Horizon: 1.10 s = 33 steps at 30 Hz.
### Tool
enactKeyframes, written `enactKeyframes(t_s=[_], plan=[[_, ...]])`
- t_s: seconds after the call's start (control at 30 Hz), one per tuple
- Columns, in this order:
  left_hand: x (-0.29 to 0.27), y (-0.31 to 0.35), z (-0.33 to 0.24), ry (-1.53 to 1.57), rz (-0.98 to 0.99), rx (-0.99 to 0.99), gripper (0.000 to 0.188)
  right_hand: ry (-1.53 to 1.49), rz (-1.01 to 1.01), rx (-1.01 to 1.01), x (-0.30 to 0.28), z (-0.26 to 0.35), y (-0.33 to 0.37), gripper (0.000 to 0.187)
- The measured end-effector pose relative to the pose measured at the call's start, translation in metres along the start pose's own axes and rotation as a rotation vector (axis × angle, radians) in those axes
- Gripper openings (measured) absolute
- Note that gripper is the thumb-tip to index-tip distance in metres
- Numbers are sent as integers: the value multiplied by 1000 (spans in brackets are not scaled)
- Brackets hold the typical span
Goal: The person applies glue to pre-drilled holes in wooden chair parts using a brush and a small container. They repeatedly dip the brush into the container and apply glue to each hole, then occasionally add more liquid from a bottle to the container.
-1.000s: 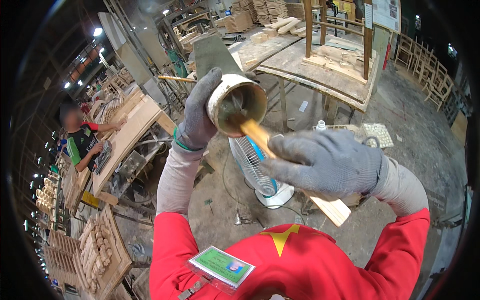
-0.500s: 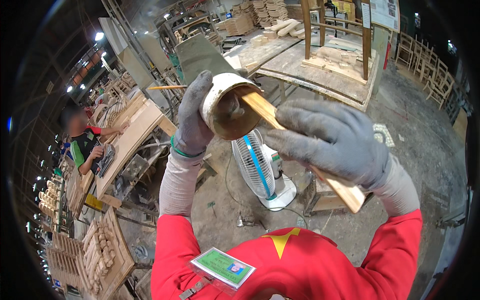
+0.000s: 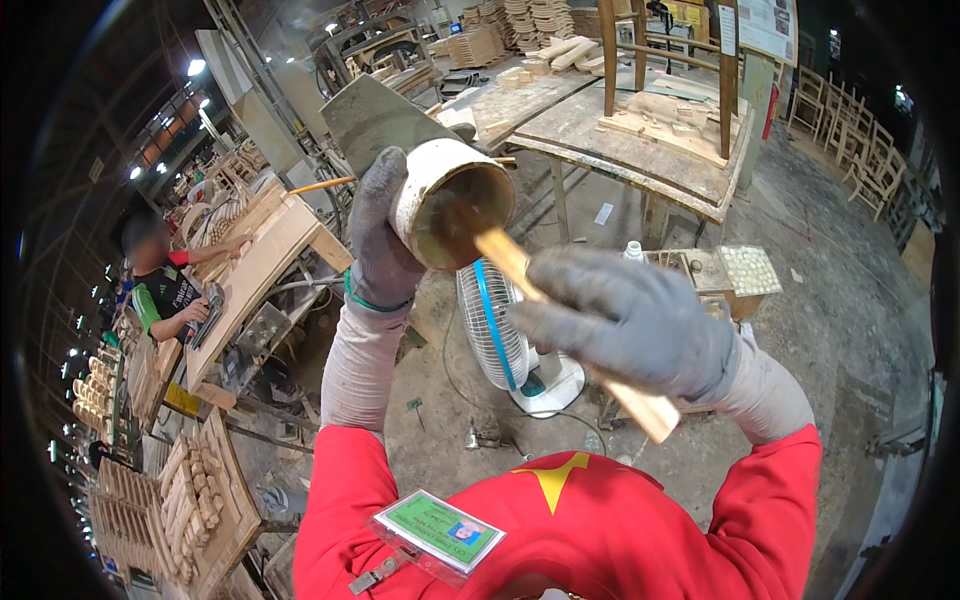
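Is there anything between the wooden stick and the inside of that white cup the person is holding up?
Nothing visible does. The right hand grips the wooden stick, and its upper end already reaches through the open mouth into the white cup, which the left hand holds tilted toward the camera. The floor fan stands well below both.

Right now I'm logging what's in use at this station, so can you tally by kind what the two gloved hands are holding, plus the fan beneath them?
Grey gloved hands: 2 (left, right)
White round tub with brown inside: 1
Flat wooden stick: 1
White floor fan with blue band: 1
Total: 5
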State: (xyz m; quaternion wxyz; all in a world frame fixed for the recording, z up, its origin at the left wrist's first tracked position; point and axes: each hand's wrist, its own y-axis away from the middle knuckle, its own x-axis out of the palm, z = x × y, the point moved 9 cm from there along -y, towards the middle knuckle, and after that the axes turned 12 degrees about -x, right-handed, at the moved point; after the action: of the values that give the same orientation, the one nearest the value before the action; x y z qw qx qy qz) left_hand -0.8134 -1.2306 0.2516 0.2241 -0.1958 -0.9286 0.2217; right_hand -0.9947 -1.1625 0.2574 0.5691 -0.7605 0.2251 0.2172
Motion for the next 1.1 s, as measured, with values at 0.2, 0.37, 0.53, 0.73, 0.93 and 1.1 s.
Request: enactKeyframes(t_s=[0.2,0.37,0.53,0.73,0.93,1.1], plan=[[3,26,-28,-1229,-280,524,32,31,14,-130,-9,12,-15,28],[39,25,-28,-1076,-10,513,36,206,252,-235,18,30,-5,28],[25,26,-29,-970,-108,440,43,110,148,-250,-2,23,-18,23],[-9,17,-12,-414,-199,-34,40,92,312,-161,-6,17,-25,34],[-40,32,-19,-637,-422,59,37,14,291,-118,-1,12,-17,38],[-11,26,-5,-84,-196,10,42,-252,51,10,20,12,6,38]])
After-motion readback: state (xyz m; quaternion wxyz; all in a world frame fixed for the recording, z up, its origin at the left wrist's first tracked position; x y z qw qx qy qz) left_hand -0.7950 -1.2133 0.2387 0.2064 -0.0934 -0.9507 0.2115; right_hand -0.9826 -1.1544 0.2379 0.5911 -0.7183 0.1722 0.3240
